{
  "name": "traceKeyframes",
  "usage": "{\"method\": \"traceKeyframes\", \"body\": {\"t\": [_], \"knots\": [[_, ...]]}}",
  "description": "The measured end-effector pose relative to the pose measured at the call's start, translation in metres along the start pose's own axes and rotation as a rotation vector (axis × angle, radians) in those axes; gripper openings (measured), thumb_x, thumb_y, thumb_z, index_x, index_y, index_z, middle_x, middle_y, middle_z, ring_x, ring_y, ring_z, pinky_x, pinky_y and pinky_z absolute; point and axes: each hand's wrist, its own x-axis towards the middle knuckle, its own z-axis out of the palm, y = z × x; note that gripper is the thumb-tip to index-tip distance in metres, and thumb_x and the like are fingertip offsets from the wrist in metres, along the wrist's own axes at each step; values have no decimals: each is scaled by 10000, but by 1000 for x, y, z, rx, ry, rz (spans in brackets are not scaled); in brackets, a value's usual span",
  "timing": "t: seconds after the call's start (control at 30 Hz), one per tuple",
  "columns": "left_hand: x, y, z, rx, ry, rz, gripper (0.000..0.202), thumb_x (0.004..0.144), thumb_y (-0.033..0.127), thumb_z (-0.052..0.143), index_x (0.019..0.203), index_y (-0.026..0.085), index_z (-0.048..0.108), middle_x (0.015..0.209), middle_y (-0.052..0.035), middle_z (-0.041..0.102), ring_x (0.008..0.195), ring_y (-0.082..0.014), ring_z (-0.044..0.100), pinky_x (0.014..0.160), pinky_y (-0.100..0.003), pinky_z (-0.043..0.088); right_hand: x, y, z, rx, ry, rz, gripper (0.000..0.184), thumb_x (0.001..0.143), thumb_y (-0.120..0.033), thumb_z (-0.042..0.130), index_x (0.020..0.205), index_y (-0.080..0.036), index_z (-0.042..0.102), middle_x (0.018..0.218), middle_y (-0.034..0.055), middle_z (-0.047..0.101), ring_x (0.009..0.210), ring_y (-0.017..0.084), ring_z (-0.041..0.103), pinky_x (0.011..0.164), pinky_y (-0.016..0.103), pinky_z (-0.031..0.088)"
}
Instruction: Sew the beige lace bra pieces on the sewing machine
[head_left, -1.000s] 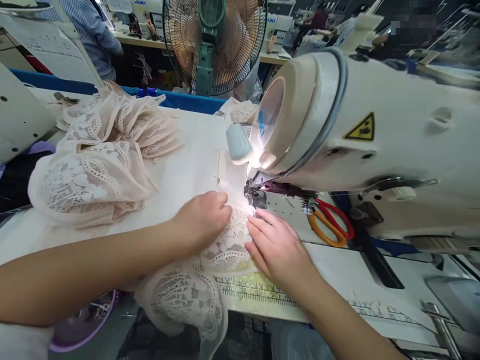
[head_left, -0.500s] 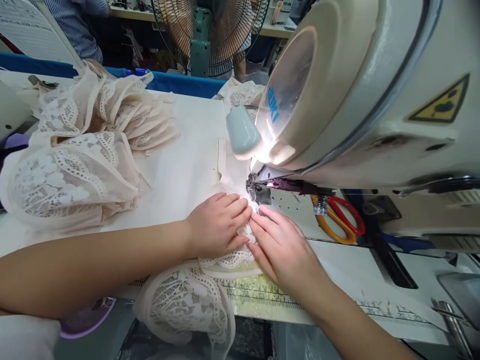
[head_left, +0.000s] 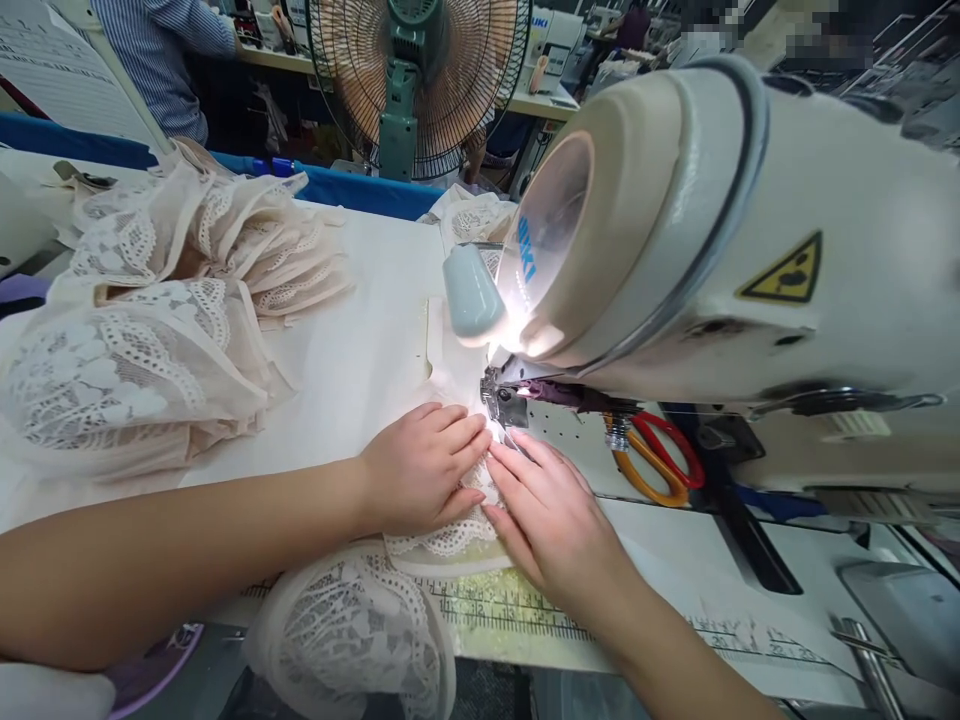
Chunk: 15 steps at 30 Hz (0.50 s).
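A pale lace bra piece [head_left: 448, 535] lies on the machine bed under the presser foot [head_left: 498, 398] of a sewing machine [head_left: 645, 230]. My left hand [head_left: 427, 468] rests flat on the piece, just left of the foot, fingers stretched out. From the right, my right hand [head_left: 544, 505] lies on its edge with fingers extended, their tips close to the foot and to my left fingertips. A lace cup [head_left: 352, 630] hangs over the table's front edge below my hands. The stitching spot is partly hidden by glare and my fingers.
Stacked lace pieces [head_left: 150, 350] lie at the left. Scissors [head_left: 660, 465] with orange and red handles sit right of the foot. A ruler tape [head_left: 510, 605] runs along the front edge. Behind stand a fan [head_left: 405, 110] and a person in a striped sleeve [head_left: 161, 60].
The camera view has shifted, so more of the machine and the room behind shows. Both hands stay on the lace piece beside the presser foot, with no clear movement of it.
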Motion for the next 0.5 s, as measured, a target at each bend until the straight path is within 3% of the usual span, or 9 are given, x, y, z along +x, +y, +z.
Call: {"method": "traceKeyframes", "body": {"t": [0.5], "knots": [[5,-16,-2,23,10,71,511,905,421,354,1234,61,508,1268,-159,518,1141,-300,459,970,-452,373,1,3,-3,62,53,-38,272,857,-195,497,1046,-49,628,1134,161,628,1177,322,462,922,506,465]]}}
